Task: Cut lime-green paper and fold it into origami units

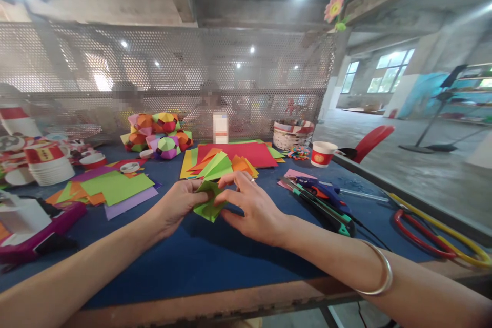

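Observation:
A folded piece of green paper [209, 209] is held up above the blue tabletop [184, 271]. My left hand [180, 206] pinches its left side between thumb and fingers. On the other side, my right hand [251, 210] has its fingers bent and spread, with fingertips at the paper's right edge; whether they grip it is hard to see. Just behind the hands lie a lighter green folded paper [218, 165] and orange paper pieces [243, 165], on top of a red sheet [261, 155].
At left are loose coloured sheets [119, 187], stacked paper cups [48, 164] and a purple tool [71, 218]. Folded paper balls [165, 133] stand behind. To the right are a utility knife [325, 210], a glue gun [319, 187], scissors [426, 236], a cup [322, 155] and a basket [292, 136].

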Available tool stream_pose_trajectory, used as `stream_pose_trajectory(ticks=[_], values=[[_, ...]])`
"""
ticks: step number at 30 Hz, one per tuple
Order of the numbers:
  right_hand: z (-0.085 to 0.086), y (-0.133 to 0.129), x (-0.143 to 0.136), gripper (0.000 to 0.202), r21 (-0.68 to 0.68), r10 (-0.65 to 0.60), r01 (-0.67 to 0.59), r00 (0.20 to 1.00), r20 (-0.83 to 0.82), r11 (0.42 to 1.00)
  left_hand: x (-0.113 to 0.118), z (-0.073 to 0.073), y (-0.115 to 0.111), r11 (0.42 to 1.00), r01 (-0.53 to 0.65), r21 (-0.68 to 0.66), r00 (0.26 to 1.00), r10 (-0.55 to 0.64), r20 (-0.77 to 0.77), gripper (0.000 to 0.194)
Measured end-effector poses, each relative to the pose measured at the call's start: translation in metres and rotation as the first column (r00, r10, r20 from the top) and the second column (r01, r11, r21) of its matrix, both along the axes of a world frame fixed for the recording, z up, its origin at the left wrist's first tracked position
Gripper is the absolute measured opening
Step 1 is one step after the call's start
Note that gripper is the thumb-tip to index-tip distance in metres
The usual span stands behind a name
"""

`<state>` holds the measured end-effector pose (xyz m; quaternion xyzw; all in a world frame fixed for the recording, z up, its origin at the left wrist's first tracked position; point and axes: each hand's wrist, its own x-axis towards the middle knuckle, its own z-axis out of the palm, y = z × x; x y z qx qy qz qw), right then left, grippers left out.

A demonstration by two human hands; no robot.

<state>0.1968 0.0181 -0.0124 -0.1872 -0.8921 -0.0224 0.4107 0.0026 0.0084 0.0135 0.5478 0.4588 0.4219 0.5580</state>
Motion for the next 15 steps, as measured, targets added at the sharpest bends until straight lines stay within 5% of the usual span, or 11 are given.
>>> stream_pose_trajectory(ticks=[15], values=[[-0.0022, -0.0030, -0.0034, 0.010, 0.025, -0.103, 0.105, 0.993, -0.048, 0.994, 0.0057, -0.0044, -0.0053, 1.000, -0.021, 0.023, 0.997, 0.023, -0.070, 0.024]])
